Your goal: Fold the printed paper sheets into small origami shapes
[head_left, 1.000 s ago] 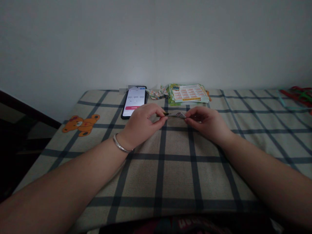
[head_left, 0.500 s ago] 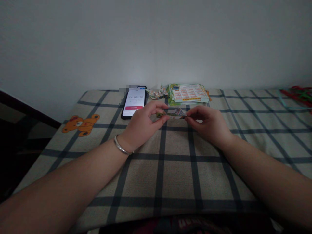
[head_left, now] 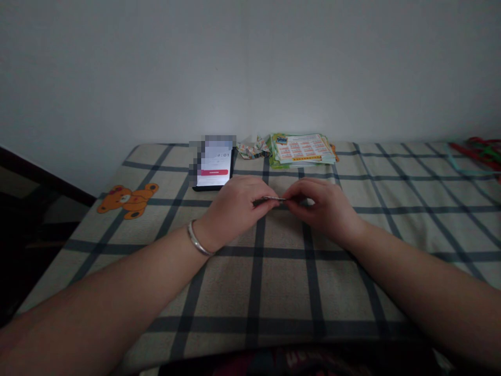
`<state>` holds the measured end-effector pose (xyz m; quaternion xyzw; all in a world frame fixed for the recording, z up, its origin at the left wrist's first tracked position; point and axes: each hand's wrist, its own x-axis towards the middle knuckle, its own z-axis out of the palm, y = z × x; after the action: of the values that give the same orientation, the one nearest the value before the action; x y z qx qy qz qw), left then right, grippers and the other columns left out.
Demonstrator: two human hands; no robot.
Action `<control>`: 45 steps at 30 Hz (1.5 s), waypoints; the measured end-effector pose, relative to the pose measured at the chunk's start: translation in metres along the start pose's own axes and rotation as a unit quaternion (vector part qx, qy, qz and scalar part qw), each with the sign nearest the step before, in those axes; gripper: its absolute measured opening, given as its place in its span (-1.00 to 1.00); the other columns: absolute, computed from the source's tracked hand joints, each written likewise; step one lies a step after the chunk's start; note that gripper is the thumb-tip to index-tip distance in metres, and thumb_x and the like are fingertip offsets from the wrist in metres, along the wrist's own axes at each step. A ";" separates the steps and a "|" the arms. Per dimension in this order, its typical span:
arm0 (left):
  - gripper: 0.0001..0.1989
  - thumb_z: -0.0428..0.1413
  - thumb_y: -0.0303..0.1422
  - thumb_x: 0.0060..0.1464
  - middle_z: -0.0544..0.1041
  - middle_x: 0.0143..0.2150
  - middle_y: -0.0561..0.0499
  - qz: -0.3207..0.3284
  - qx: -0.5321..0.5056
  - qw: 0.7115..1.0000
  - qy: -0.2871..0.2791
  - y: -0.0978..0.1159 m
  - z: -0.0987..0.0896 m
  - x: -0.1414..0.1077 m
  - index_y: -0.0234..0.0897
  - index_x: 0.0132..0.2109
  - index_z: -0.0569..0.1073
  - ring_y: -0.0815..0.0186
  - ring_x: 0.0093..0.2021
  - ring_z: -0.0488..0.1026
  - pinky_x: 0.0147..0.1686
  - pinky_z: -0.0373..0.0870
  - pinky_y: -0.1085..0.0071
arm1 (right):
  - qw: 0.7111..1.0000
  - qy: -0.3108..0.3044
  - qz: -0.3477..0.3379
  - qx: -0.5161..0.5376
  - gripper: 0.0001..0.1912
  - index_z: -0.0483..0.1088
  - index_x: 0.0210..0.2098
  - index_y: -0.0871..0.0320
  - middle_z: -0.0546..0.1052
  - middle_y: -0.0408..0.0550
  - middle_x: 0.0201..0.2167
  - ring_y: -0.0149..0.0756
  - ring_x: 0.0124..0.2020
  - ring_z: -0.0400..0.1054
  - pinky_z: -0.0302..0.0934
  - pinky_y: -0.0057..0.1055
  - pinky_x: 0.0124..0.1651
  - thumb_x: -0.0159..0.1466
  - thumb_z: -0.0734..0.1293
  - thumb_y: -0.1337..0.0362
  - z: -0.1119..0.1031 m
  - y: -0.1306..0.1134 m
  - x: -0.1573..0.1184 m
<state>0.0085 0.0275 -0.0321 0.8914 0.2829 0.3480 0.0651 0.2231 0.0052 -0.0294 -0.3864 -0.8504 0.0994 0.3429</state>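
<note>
A small folded piece of printed paper (head_left: 274, 198) is seen nearly edge-on above the checked cloth. My left hand (head_left: 245, 201) pinches it between thumb and fingers, covering much of it. From the other side, my right hand (head_left: 323, 206) grips its right end with thumb and forefinger. The fingertips of both hands almost meet at the paper. Behind them, a folded printed paper shape (head_left: 254, 149) stands near the wall, beside a stack of printed sheets (head_left: 303, 150) with a calendar-like page on top.
A phone (head_left: 213, 172) showing a timer lies left of the papers, partly pixelated. An orange bear cutout (head_left: 128, 200) is on the checked tablecloth (head_left: 219, 292) at left. Red and green strings (head_left: 477, 154) lie at far right. The white wall (head_left: 250, 68) rises behind the table.
Both hands have moved nearer to me and closer together. The folded paper has turned from showing its printed face to nearly edge-on.
</note>
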 end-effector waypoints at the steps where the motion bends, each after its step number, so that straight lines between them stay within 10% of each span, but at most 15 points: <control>1: -0.96 0.21 -0.42 0.14 0.60 -0.31 0.06 0.010 0.004 1.000 0.000 0.000 0.000 0.000 -0.25 -0.29 0.55 0.31 -0.25 0.51 -0.21 0.38 0.37 | 1.000 -0.002 0.005 0.001 -0.95 0.46 -0.32 0.14 0.51 -0.13 -0.43 -0.39 -0.42 0.38 0.23 -0.45 -0.36 0.22 0.33 0.37 -0.001 -0.001 0.000; 35: -0.91 0.15 -0.39 0.18 0.58 -0.31 0.07 0.172 0.217 0.960 0.049 0.009 -0.014 0.000 -0.22 -0.28 0.55 0.27 -0.24 0.41 -0.23 0.33 0.32 | 0.998 -0.023 -0.042 -0.035 -0.84 0.43 -0.19 0.14 0.53 -0.06 -0.21 -0.31 -0.21 0.42 0.28 -0.40 -0.19 0.25 0.31 0.46 -0.006 -0.004 -0.008; 45: -0.93 0.18 -0.40 0.16 0.60 -0.31 0.15 0.164 0.200 0.961 0.095 0.006 -0.016 0.002 -0.17 -0.29 0.57 0.21 -0.09 0.39 -0.14 0.28 0.26 | 0.958 -0.020 0.132 0.254 -0.93 0.44 -0.31 0.10 0.51 -0.16 -0.41 -0.40 -0.41 0.37 0.26 -0.43 -0.35 0.27 0.35 0.25 0.006 0.004 -0.004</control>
<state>0.0014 0.0224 -0.0170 0.8831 0.2017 0.3737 -0.1992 0.2236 0.0061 -0.0374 -0.3934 -0.7456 0.3639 0.3961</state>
